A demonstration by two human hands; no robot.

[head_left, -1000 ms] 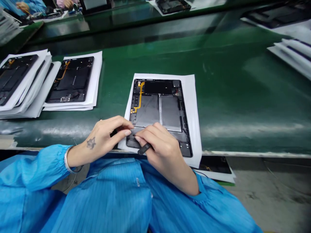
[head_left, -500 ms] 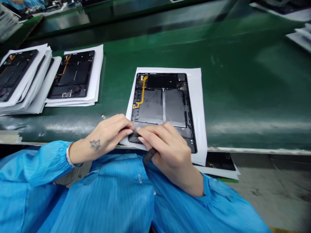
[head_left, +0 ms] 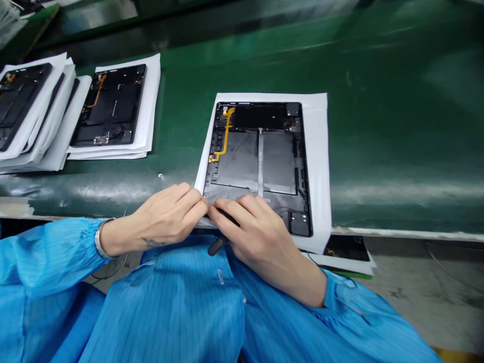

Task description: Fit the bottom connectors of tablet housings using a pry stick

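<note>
An open black tablet housing (head_left: 242,164) with a yellow flex cable (head_left: 227,133) and a grey strip down its middle lies on white paper (head_left: 317,166) at the table's front edge. My left hand (head_left: 170,214) is closed at the housing's lower left corner, its fingertips pinched; what they hold, if anything, is hidden. Beside it my right hand (head_left: 257,232) is wrapped round a black stick-like tool (head_left: 218,246), whose end sticks out below the palm. The fingertips of both hands nearly meet, covering the lower left corner.
Similar housings (head_left: 113,108) lie on stacked white sheets (head_left: 149,111) at the left, with another stack (head_left: 56,146) farther left. Below the green table's (head_left: 385,141) front edge, another dark panel (head_left: 350,248) sits on white sheets at the right.
The housing and its paper appear slightly higher and farther right, turned a little. My left hand has rolled over, its fingers more tucked in. The tool in my right hand now tilts differently.
</note>
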